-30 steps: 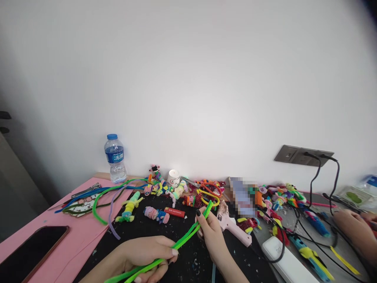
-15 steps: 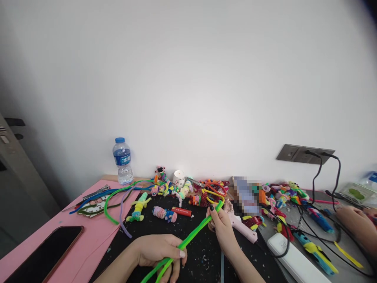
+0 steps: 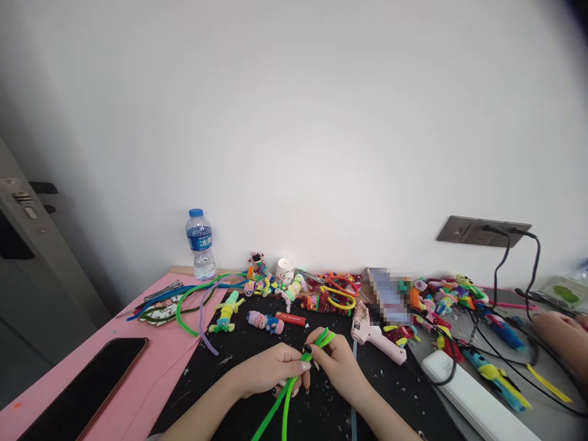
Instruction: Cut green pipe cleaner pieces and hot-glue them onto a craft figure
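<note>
Two bright green pipe cleaners (image 3: 271,416) lie side by side, their short upper ends above my hands and their long ends running down toward me. My left hand (image 3: 280,370) is closed, pinching them between thumb and fingers. Touching it, my right hand (image 3: 337,364) is closed on the same pipe cleaners near their upper ends, thumb and forefinger pressed together. A pink hot glue gun (image 3: 379,340) lies just beyond my right hand. Past my left hand are a small pastel pipe-cleaner figure (image 3: 265,322) and a red tube with white lettering (image 3: 290,319).
Several pipe-cleaner figures line the wall, with a paper cup (image 3: 285,269) and a water bottle (image 3: 201,245). A dark phone (image 3: 87,389) lies left on pink paper (image 3: 151,361). At right are a white power strip (image 3: 473,398), black cables and another person's hand (image 3: 558,337).
My hands have come together; the left slid up the green pipe cleaners toward the right, which moved slightly down and left. The view shifted, so the surroundings appear further right.
</note>
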{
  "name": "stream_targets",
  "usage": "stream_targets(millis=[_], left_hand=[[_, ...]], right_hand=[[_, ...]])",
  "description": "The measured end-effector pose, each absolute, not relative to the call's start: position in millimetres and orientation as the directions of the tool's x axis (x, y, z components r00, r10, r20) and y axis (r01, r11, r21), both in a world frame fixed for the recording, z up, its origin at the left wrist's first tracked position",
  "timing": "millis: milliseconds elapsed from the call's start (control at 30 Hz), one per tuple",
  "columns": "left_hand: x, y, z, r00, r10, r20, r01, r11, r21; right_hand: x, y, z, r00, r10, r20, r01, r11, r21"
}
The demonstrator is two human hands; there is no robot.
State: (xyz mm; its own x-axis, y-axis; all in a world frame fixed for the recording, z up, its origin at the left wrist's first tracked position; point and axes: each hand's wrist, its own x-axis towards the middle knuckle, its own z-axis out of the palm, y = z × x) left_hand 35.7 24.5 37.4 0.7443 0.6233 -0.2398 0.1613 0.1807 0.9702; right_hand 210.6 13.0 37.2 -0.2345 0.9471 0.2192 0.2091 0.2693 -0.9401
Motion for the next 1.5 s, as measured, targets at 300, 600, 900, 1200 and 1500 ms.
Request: stream_targets(millis=[300, 600, 900, 1200, 1500], left_hand=[[33, 20, 41, 0.743, 0.638, -0.202, 0.153, 0.133, 0.979], [39, 23, 30, 0.722, 0.666, -0.184, 0.102, 0.161, 0.982], [43, 20, 32, 0.725, 0.666, -0.178, 0.079, 0.176, 0.981], [39, 35, 33, 0.318, 0.948, -0.005, -0.129, 0.049, 0.99], [41, 31, 39, 0.217, 0.976, 0.028, -0.036, -0.021, 0.999]], right_hand=[[211, 17, 39, -0.199, 0.949, 0.244, 0.205, 0.284, -0.937], [204, 12, 31, -0.281, 0.933, 0.226, 0.21, 0.29, -0.934], [204, 11, 34, -0.238, 0.945, 0.224, 0.238, 0.28, -0.93], [194, 7, 28, -0.321, 0.945, 0.061, 0.167, 0.12, -0.979], [184, 2, 24, -0.351, 0.934, -0.072, 0.176, -0.009, -0.984]])
